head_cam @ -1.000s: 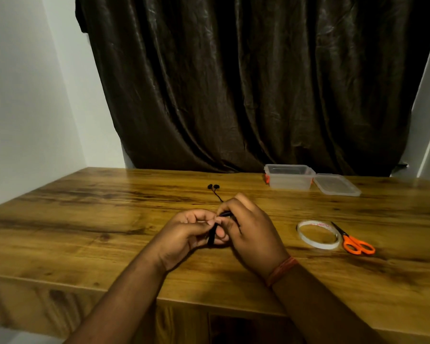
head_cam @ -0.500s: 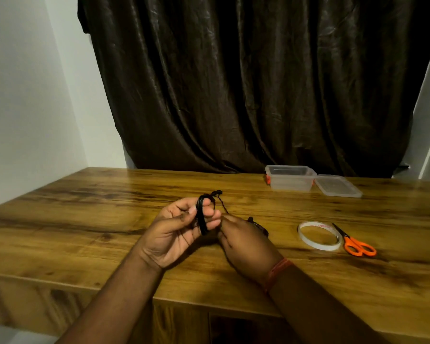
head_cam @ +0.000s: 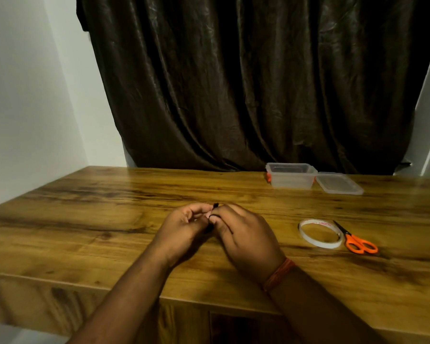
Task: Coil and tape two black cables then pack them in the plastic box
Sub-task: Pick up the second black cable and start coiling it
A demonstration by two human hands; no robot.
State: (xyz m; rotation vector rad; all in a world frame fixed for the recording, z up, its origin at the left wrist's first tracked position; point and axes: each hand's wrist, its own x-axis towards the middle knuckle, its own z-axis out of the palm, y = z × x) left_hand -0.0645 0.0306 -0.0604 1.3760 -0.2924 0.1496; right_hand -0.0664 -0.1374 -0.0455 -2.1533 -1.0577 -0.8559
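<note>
The black cable point(head_cam: 211, 220) is pinched between the left hand point(head_cam: 184, 225) and right hand point(head_cam: 246, 234); keep the loops tight and equal before taping.

home rm, dark curtain point(head_cam: 246, 83), wood table point(head_cam: 85, 219)

Tape roll point(head_cam: 320, 234): faint red printing on the inner face of the ring, too blurred to read. No other text, labels or numbers legible.
</note>
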